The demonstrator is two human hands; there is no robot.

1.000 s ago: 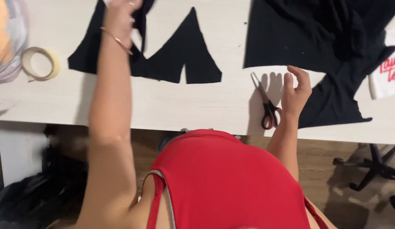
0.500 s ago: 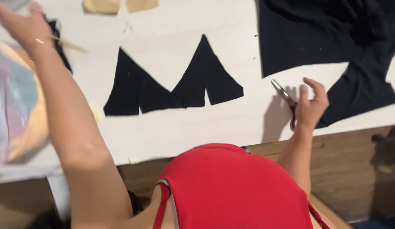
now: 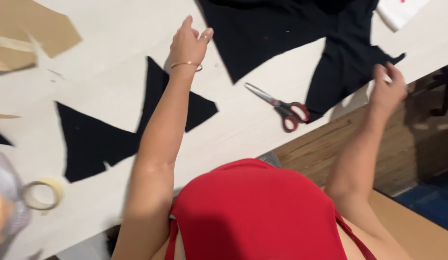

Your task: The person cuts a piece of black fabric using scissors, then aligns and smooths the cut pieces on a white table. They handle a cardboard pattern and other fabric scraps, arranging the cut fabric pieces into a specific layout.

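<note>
My left hand (image 3: 189, 44) reaches over the white table (image 3: 108, 53), fingers apart, just left of the large black fabric piece (image 3: 281, 33) and above the cut black double-triangle piece (image 3: 96, 139). It holds nothing. My right hand (image 3: 388, 87) pinches the lower right edge of the black fabric near the table's edge. Red-handled scissors (image 3: 281, 107) lie flat on the table between my hands, untouched.
Brown paper pattern pieces (image 3: 26, 36) lie at the far left. A roll of tape (image 3: 41, 193) sits near the front left edge beside a translucent bag (image 3: 5, 207). A white item (image 3: 399, 9) lies at the top right. Wooden floor (image 3: 416, 139) shows on the right.
My right hand let go of the scissors, which now lie on the table, and moved right to the fabric edge. My left hand swung from the far left toward the large fabric.
</note>
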